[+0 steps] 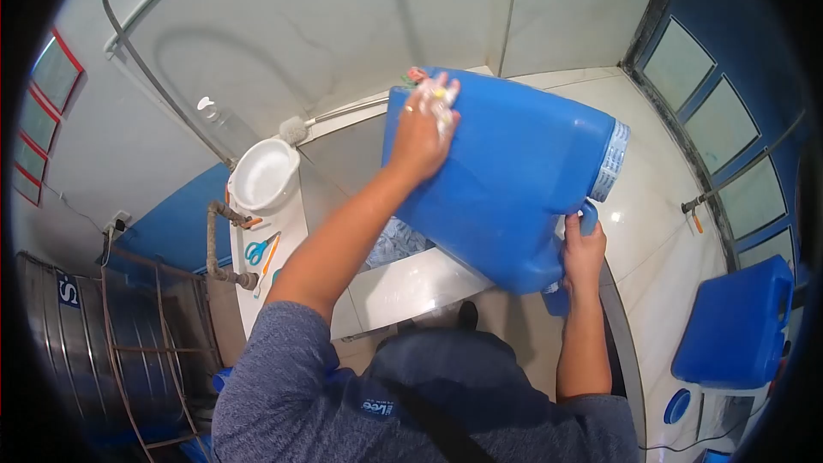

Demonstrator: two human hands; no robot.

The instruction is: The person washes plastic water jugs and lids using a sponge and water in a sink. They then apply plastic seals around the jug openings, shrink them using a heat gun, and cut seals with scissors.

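Note:
A large blue plastic water jug (pixel 506 154) lies tilted on its side over the counter, its neck pointing right with a white-and-blue printed band (pixel 611 161) around it. My right hand (pixel 585 249) is closed around the jug's handle (pixel 589 218) below the neck. At the jug's far left end, my left hand (pixel 423 137) presses a crumpled, whitish, wet-looking cloth (pixel 441 103) against its upper side. A small red and green bit (pixel 416 76) shows just past those fingers; what it is I cannot make out.
On the left ledge are a white basin (pixel 266 175), a round brush (pixel 293 130), teal-handled scissors (pixel 256 251) and a pipe tap (pixel 219 240). Crumpled bluish-white material (pixel 399 243) lies in the sink below the jug. Another blue jug (pixel 735 322) and a blue cap (pixel 677 406) are at right.

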